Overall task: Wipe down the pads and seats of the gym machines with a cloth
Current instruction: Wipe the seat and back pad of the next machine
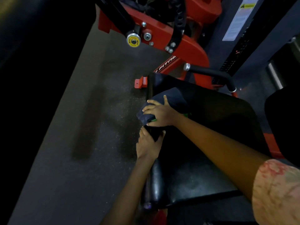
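Closest in, a pale floral sleeve (276,190) on the right arm, reaching across the long black vinyl seat pad (194,181). The right hand (159,113) lies fingers spread, flat on a bunched dark navy cloth (168,101), pressing it onto the pad's far left edge, likely to scrub the rim. The left hand (148,145) curls its fingers around that edge just below, seemingly to steady it. The pad runs lengthwise away from the camera, toward the red steel machine frame (183,44).

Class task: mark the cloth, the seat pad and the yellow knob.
cloth (164,101): head view, dark fold above the fingers.
seat pad (194,179): head view, bare top.
yellow knob (133,40): head view, its face.
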Motion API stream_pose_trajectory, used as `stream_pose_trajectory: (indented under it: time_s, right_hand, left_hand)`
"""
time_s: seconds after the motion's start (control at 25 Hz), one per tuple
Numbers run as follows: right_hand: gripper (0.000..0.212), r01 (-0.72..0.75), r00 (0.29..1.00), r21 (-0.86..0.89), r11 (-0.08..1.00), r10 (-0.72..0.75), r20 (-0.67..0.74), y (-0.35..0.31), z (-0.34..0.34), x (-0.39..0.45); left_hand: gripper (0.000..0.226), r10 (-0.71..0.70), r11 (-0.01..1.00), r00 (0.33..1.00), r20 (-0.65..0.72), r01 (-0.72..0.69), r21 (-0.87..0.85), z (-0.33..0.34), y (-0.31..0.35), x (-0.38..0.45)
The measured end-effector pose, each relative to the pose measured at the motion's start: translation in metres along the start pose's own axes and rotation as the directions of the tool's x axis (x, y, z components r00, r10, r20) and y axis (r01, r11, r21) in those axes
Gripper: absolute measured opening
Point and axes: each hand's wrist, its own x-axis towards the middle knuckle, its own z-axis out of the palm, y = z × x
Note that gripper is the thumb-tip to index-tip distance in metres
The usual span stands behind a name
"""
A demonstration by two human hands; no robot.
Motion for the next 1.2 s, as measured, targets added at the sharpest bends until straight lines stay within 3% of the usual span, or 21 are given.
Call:
stream_pose_trajectory:
  time_s: [0.16, 0.32, 0.44, 0.56, 0.68, 0.76, 0.92, 1.04, 1.2]
  right_hand:
    - [0.059, -0.112, 0.992, 0.087, 0.99, 0.117, -0.05, 0.027, -0.025, 0.044]
    - [0.052, -0.142, 0.984, 0.142, 0.98, 0.155, -0.087, 0.058, -0.038, 0.078]
    - [0.05, -0.174, 0.969, 0.198, 0.965, 0.204, -0.14, 0.072, -0.043, 0.098]
    - [0.053, -0.218, 0.925, 0.301, 0.928, 0.296, -0.241, 0.086, -0.042, 0.107]
    - [0.058, -0.258, 0.865, 0.332, 0.907, 0.37, -0.338, 0.096, -0.042, 0.107]
    - [0.058, -0.285, 0.842, 0.347, 0.893, 0.406, -0.354, 0.104, -0.039, 0.103]
    - [0.055, -0.394, 0.752, 0.493, 0.776, 0.58, -0.312, 0.152, -0.023, 0.065]
    - [0.054, -0.502, 0.69, 0.49, 0.712, 0.672, -0.27, 0.171, -0.015, 0.045]
    - [0.057, -0.366, 0.737, 0.461, 0.808, 0.554, -0.386, 0.146, -0.017, 0.062]
  left_hand:
    - [0.088, 0.066, 0.998, 0.996, 0.054, -0.067, 0.02, -0.01, 0.009, 0.034]
    - [0.086, 0.134, 0.985, 0.982, 0.136, -0.117, -0.123, -0.021, 0.019, 0.086]
    - [0.083, 0.191, 0.974, 0.974, 0.125, -0.172, -0.148, -0.025, 0.032, 0.121]
    - [0.078, 0.177, 0.974, 0.975, 0.132, -0.154, -0.166, -0.027, 0.044, 0.156]
    - [0.057, 0.13, 0.919, 0.985, 0.115, -0.076, -0.388, -0.029, 0.062, 0.184]
    - [0.051, 0.115, 0.903, 0.99, 0.087, -0.068, -0.424, -0.033, 0.069, 0.197]
    - [0.055, 0.219, 0.962, 0.974, 0.057, -0.206, -0.18, -0.034, 0.087, 0.22]
    - [0.057, 0.246, 0.968, 0.965, 0.088, -0.249, 0.023, -0.028, 0.104, 0.232]
    - [0.053, 0.193, 0.962, 0.974, 0.119, -0.212, 0.171, -0.035, 0.109, 0.241]
